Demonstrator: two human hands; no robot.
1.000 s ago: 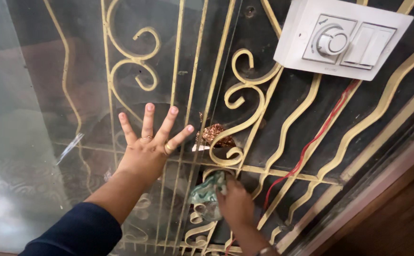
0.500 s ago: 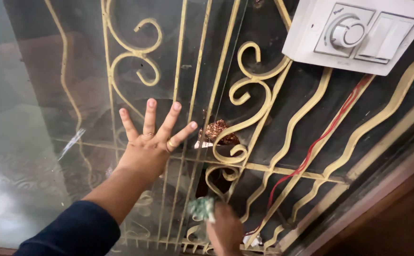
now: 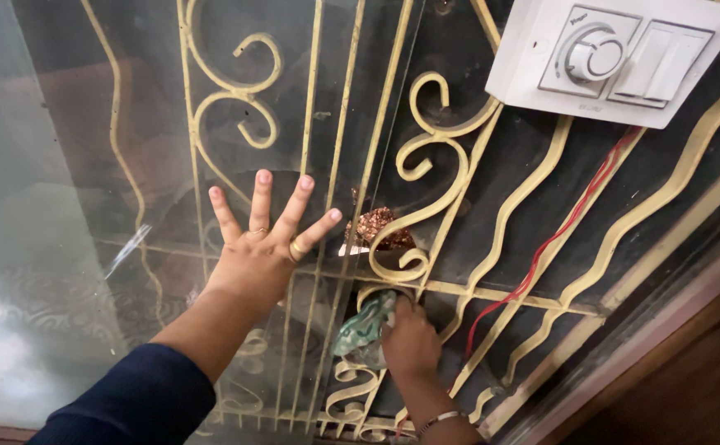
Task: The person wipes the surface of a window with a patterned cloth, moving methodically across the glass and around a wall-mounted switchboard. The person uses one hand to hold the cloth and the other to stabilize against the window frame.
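Left hand spread flat on the glass, right hand just beside it gripping a green cloth against the yellow grille, white switchboard well above the right hand

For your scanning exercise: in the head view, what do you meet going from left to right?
Dark blue sleeve → left hand spread flat on glass → green crumpled cloth → right hand → red wire → white plastic switch panel.
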